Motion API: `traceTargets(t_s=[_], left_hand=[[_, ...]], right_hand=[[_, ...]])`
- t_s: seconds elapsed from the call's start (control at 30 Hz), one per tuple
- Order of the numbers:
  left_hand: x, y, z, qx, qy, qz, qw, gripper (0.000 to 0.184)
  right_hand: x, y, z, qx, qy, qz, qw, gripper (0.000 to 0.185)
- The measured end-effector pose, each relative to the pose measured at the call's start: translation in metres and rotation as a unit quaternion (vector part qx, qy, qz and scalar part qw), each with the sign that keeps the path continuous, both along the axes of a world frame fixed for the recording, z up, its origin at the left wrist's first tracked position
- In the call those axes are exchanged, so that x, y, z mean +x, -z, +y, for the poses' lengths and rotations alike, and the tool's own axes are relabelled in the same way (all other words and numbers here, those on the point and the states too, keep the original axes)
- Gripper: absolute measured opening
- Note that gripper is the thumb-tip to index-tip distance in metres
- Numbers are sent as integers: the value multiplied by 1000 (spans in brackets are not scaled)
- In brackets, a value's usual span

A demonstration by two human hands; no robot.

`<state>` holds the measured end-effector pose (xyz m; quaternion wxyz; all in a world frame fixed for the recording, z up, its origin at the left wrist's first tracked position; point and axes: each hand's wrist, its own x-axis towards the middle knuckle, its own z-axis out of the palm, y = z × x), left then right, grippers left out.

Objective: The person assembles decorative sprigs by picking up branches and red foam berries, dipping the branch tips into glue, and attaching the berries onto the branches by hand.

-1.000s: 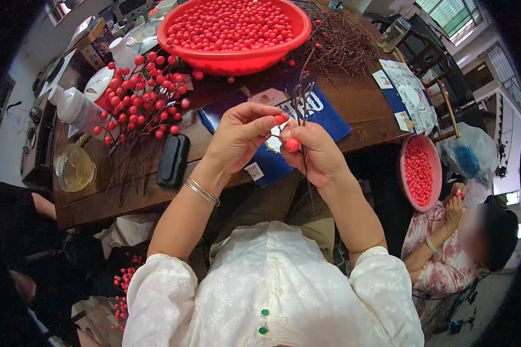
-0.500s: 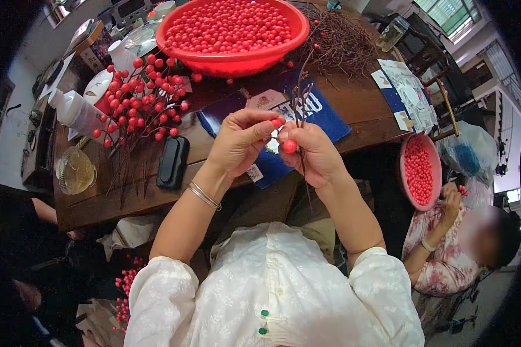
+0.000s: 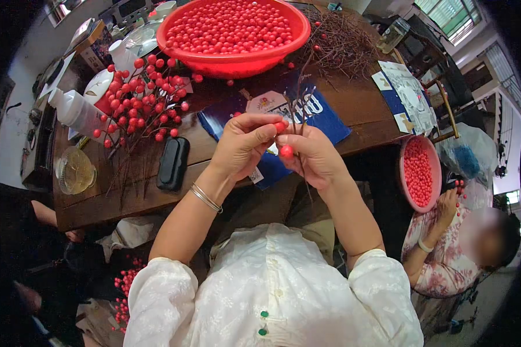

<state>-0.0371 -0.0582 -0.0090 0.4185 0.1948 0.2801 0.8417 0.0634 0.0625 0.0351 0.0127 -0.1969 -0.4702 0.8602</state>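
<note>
The left hand (image 3: 237,144) has its thumb and forefinger pinching a red berry (image 3: 281,126), while the right hand (image 3: 315,153) has its thumb and bent fingers closed around a thin brown twig (image 3: 299,101), which rises beyond the fingertips and pokes out below the palm. A second berry (image 3: 286,151) sits just below the right thumb's tip; whether it is fixed to the twig cannot be told. Right behind the fingers lies a blue printed sheet (image 3: 329,118) (its middle is hidden by the hands), and the twig crosses in front of it. Left of the left wrist rests a black case (image 3: 172,163), with a glass bowl (image 3: 76,170) farther left along the edge of the wooden table (image 3: 367,113). Left of the fingers and a little beyond them, berry-laden branches (image 3: 136,107) partly block the view of a white bottle (image 3: 69,109). Well right of the fingers, off the table's edge, is a pink basin (image 3: 437,176) of berries, beside a seated co-worker (image 3: 446,260) in a floral top. Farther out, straight ahead, a big red basin (image 3: 231,66) heaped with berries takes up the table, and a tangle of bare twigs (image 3: 346,46) lies to its right.
</note>
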Motion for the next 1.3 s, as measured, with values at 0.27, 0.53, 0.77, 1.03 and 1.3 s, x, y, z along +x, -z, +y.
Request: traceTargets(t_s=[0.27,0.53,0.77,1.03,1.3], left_hand=[[-26,-8,-10,-26,-34,-58,997,24],[-18,1,-32,-120,-129,53,983,29],[-7,3,-44,-152,-101,71,981,28],[-12,-1,-52,-178,-29,69,981,23],[-11,3,-40,-155,9,54,986,23]], right_hand=[[10,-12,16,187,109,15,976,9],[-11,55,67,638,144,-42,755,9],[-6,65,67,612,137,-70,776,12],[-9,64,69,672,81,-144,722,16],[-4,28,52,390,133,0,911,12]])
